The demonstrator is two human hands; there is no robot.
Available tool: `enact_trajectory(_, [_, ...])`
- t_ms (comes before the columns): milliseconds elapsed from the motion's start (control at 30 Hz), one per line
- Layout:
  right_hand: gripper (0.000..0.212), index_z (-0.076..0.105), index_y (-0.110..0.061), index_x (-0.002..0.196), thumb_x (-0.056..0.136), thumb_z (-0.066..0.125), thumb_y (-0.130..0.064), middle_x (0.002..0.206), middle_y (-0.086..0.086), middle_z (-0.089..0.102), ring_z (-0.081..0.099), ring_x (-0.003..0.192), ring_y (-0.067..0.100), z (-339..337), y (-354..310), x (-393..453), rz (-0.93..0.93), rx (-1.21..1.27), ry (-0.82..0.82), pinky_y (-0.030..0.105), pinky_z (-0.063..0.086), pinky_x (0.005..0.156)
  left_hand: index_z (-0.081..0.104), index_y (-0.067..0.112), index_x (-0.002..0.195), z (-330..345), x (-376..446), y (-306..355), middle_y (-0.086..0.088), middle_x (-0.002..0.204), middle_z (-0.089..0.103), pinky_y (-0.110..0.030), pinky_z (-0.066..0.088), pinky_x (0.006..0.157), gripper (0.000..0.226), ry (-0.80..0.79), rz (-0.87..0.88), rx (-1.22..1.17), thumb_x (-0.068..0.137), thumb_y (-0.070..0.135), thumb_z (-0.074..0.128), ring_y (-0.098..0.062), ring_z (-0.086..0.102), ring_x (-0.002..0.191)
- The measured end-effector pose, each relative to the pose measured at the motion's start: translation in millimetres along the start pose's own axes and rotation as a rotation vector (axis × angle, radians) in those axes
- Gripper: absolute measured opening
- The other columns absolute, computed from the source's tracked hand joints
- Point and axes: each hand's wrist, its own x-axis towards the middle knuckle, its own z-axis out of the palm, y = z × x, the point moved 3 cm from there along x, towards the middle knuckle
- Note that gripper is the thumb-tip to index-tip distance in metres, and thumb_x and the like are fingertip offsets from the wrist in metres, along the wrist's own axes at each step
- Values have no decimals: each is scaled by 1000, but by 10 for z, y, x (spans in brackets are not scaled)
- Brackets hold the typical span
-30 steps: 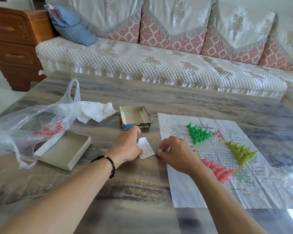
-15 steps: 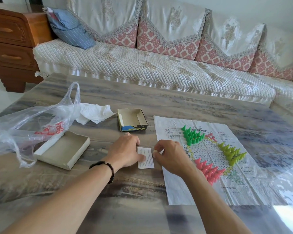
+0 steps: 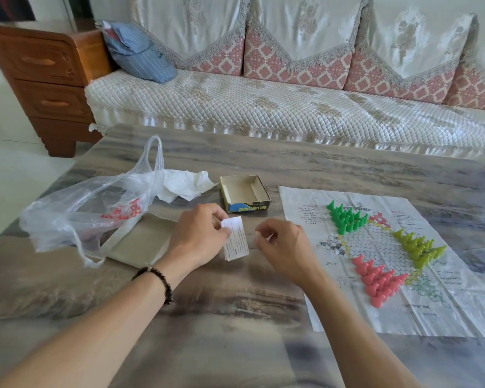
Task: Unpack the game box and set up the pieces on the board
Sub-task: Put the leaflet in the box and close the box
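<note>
The small paper slip (image 3: pixel 236 238), which lies flat on the bench (image 3: pixel 235 303) between the two hands in the earlier pictures, is now lifted off it and tilted, its top corner pinched in the grip of the left hand (image 3: pixel 199 238). That hand, earlier pressing down beside the slip, is now raised and overlaps the flat grey lid (image 3: pixel 140 242). The right hand (image 3: pixel 284 247), which half a second ago touches the slip's right edge, is now apart from it, its fingers loosely curled. The view has also shifted, so the open box (image 3: pixel 244 197) and the board sheet (image 3: pixel 375 261) appear further right.
</note>
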Motion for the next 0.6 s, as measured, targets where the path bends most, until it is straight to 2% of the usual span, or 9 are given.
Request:
enact_trajectory(133, [11, 70, -21, 87, 87, 60, -24, 80, -13, 66, 60, 69, 5, 284, -482, 90, -105, 65, -38, 28, 52, 69, 60, 26, 88, -553, -122, -272, 11, 66, 65, -23, 38, 53, 15, 157, -24, -12, 82, 17, 70, -4, 60, 69])
enact_trajectory(267, [8, 69, -22, 85, 86, 61, -25, 85, -7, 66, 55, 65, 7, 554, -862, 183, -193, 123, -56, 28, 49, 70, 58, 30, 82, -906, -193, -670, 13, 65, 62, -28, 43, 59, 19, 253, -101, 53, 80, 16, 70, -5, 59, 72])
enact_trajectory(367, [10, 69, -24, 92, 88, 60, -27, 94, -6, 61, 58, 68, 10, 745, -1060, 249, -272, 94, -99, 30, 49, 70, 57, 31, 83, -989, -241, -887, 14, 69, 61, -28, 46, 60, 19, 268, -124, 109, 81, 18, 70, -7, 61, 72])
enact_trajectory(500, [17, 67, -22, 99, 92, 53, -28, 103, -7, 61, 60, 85, 16, 935, -1236, 281, -393, -89, -214, 37, 51, 71, 57, 30, 99, -946, -321, -1050, 12, 71, 59, -38, 53, 69, 22, 256, -86, 192, 84, 20, 69, -16, 63, 76])
enact_trajectory(600, [18, 68, -20, 97, 91, 52, -27, 98, -4, 66, 61, 87, 18, 942, -1223, 308, -382, -152, -281, 38, 52, 75, 57, 28, 102, -897, -370, -1098, 11, 77, 64, -38, 52, 71, 21, 254, -33, 237, 85, 22, 67, -17, 64, 81])
